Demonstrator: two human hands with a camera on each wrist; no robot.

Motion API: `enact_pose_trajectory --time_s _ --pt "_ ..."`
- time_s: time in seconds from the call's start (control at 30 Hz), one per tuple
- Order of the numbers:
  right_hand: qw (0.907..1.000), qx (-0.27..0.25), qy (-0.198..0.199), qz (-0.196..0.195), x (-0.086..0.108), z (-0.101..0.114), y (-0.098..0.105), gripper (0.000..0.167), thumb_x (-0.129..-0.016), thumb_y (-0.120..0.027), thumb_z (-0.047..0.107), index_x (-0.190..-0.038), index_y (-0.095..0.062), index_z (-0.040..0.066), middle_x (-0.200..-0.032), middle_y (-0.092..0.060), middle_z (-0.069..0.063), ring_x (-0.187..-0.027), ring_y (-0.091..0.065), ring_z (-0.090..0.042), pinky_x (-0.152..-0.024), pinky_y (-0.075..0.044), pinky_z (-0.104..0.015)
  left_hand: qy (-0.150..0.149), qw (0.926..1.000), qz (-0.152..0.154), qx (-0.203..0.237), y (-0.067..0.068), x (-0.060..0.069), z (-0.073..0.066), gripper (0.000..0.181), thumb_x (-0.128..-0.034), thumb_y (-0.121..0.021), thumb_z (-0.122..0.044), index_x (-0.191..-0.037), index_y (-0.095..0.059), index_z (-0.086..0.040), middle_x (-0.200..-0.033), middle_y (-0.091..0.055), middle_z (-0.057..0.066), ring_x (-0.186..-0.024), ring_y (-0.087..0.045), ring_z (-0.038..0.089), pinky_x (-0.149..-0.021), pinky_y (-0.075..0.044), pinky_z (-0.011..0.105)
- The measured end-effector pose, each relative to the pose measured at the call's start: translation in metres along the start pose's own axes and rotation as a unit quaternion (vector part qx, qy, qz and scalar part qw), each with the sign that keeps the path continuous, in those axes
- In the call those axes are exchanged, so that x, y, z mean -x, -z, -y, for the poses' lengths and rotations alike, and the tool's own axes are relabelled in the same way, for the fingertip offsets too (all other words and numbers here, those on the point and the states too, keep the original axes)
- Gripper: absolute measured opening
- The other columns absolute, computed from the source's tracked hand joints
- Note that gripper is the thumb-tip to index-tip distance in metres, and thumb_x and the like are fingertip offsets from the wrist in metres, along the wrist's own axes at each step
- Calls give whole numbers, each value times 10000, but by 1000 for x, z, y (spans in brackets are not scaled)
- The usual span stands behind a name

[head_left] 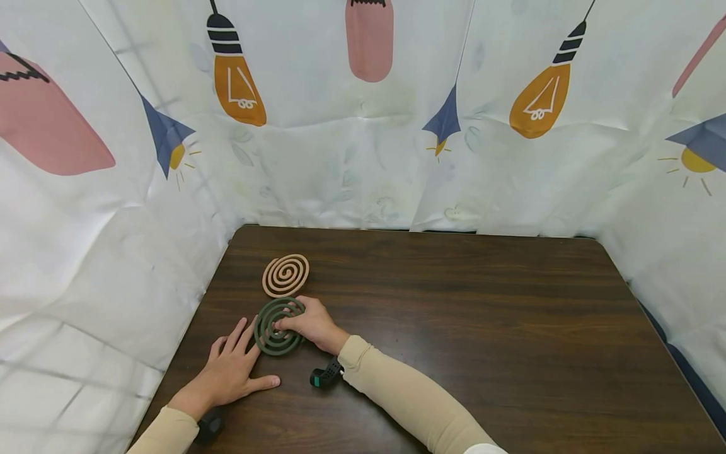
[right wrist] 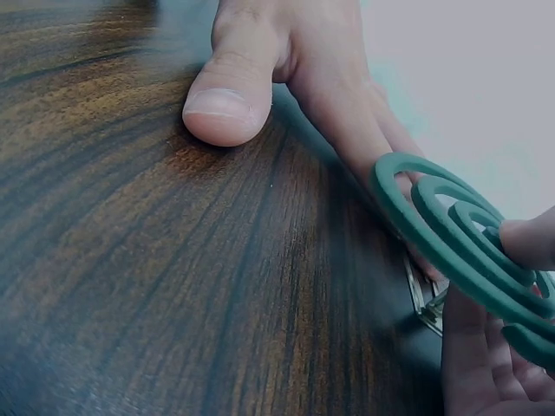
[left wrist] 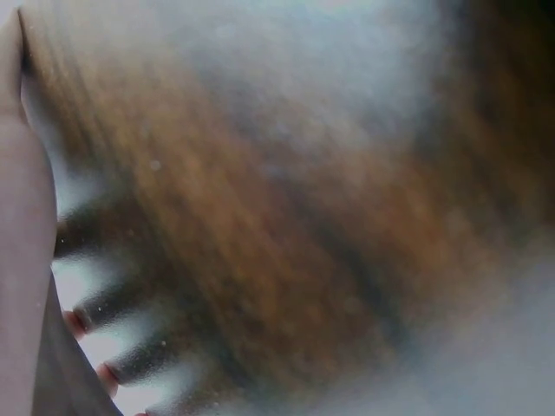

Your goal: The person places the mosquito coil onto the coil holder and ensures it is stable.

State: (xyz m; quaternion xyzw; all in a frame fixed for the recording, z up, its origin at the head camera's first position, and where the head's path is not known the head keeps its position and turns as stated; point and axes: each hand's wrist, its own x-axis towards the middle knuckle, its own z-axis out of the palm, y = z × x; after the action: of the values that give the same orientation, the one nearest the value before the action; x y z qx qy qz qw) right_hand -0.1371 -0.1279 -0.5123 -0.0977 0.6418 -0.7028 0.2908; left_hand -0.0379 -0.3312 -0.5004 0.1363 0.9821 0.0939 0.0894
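Note:
A green mosquito coil (head_left: 276,350) is held by my right hand (head_left: 317,325), the thumb on its upper face near the centre and the other fingers beneath. In the right wrist view the coil (right wrist: 468,282) is tilted and raised off the table. My left hand (head_left: 227,372) rests palm down with fingers spread, its fingertips reaching the coil's left side. Under those fingertips, a small thin metal piece (right wrist: 422,305) shows partly. Just beyond the green coil lies a tan mosquito coil (head_left: 286,275). The left wrist view is blurred and shows mostly table.
The dark wooden table (head_left: 482,328) stretches far to the right. White printed cloth (head_left: 363,170) encloses its back and sides. Black wrist straps (head_left: 326,374) hang near both wrists.

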Motion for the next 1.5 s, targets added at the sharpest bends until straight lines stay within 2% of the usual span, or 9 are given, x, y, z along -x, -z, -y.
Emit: enact_pose_trajectory --time_s 0.07,0.3,0.67,1.13,1.5 --pt "10000 26 7 -8 1 0 0 282 -866 -801 90 -1115 -673 117 -1006 -676 43 -759 -658 -68 -652 -590 -247 -38 10000 -56 38 -2 0 1 1063 -836 -638 -787 -1616 -372 -114 -1686 -226 230 -1549 -178 489 -1056 -291 719" --pt "10000 28 28 21 2 0 1 260 -861 -801 85 -1087 -674 110 -946 -668 59 -720 -656 -68 -647 -584 -236 33 9999 105 -50 -4 -1 2 1077 -845 -585 -823 -1629 -344 -126 -1698 -187 221 -1564 -146 487 -1075 -283 715" --pt "10000 -6 58 77 1 -1 0 254 -858 -806 80 -1073 -673 100 -895 -678 55 -679 -680 -78 -635 -594 -248 87 9997 223 -1 -2 -1 1 1071 -841 -592 -819 -1610 -380 -105 -1688 -205 247 -1564 -134 492 -1088 -268 728" --pt "9997 39 39 226 -1 1 3 270 -858 -803 76 -1101 -690 106 -884 -693 60 -682 -682 -66 -647 -596 -242 75 9998 156 -21 0 -1 0 1075 -838 -602 -815 -1619 -365 -115 -1691 -207 230 -1564 -142 486 -1085 -275 715" --pt "9994 24 81 345 -3 -1 6 245 -864 -801 86 -1083 -715 154 -856 -715 63 -687 -691 -79 -641 -596 -252 56 9999 62 -58 1 -1 0 1064 -836 -607 -816 -1621 -369 -138 -1699 -201 206 -1559 -169 482 -1066 -292 710"
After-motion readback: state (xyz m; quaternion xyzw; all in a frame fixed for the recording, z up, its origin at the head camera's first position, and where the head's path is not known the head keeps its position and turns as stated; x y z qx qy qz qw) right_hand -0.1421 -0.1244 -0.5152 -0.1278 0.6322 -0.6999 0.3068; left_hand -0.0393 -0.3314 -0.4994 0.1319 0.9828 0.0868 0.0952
